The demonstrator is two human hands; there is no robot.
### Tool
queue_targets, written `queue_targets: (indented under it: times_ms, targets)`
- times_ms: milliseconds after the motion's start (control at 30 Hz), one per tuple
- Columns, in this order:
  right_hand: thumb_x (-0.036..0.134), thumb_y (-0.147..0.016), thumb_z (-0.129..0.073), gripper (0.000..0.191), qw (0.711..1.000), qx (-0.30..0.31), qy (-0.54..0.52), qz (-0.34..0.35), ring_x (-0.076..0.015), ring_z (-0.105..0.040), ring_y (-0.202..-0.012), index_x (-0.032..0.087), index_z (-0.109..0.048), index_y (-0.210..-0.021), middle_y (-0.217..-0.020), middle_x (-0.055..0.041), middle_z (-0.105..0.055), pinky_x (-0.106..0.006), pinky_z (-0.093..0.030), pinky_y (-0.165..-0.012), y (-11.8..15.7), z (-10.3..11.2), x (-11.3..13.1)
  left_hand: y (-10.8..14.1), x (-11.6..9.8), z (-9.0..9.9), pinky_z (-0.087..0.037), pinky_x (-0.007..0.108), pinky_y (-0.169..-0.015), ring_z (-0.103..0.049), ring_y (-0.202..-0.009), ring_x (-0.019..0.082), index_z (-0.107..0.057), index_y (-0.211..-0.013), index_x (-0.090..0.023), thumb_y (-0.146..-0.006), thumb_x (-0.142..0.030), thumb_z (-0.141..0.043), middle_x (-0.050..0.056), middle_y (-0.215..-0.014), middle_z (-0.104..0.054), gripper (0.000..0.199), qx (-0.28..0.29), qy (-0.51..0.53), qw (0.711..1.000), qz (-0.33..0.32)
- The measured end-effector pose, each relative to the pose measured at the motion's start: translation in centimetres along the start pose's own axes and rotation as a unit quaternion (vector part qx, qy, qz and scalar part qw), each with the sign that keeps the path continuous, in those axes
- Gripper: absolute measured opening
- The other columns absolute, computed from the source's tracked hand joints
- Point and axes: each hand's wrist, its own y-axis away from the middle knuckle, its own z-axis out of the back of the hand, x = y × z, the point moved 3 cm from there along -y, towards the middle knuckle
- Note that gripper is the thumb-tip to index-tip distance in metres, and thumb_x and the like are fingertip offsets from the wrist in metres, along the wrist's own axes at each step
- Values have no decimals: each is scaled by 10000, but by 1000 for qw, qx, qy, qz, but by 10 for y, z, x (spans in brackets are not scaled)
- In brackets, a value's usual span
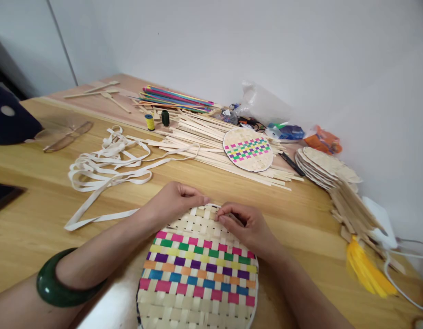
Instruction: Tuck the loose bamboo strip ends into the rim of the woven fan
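A round woven panel (197,274) with pink, green, yellow, purple, orange and blue bands stands at the bottom centre, white edging along its top and right rim. My left hand (182,198) pinches the top rim with thumb and fingers together. Just to the right, my right hand (240,219) is also closed in a pinch on the rim, its fingertips near the white edging. A long white tape (108,218) runs from behind my left wrist to a loose heap on the left of the table. A green bangle circles my left forearm.
Pale strips (200,141) lie across the table behind, under a smaller woven disc (248,150). Yellow (150,122) and dark green spools (165,118) stand nearby. Stacked discs (326,165), a yellow tassel (367,267) and a white cable are at the right.
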Motion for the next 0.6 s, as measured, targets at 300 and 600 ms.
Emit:
queue_targets:
  times_ms: [300, 600]
  targets:
    - [251, -850, -580, 113, 1000, -14, -1, -4, -158, -601, -701, 222, -680, -806, -787, -1, -691, -262, -443, -621, 0, -1, 2, -2, 5, 2, -352, 215, -481, -493, -526, 115, -748, -736, -164, -667, -475, -744, 4, -627, -649, 319, 12, 1, 1000, 28]
    - [256, -831, -617, 93, 998, -18, -57, -26, -168, -614, -790, 224, -695, -792, -838, -9, -689, -273, -463, -689, 0, 1, 1, 0, 3, 2, -350, 206, -452, -476, -472, 97, -760, -715, -163, -602, -371, -782, 5, -568, -651, 238, -1, 47, 995, 88]
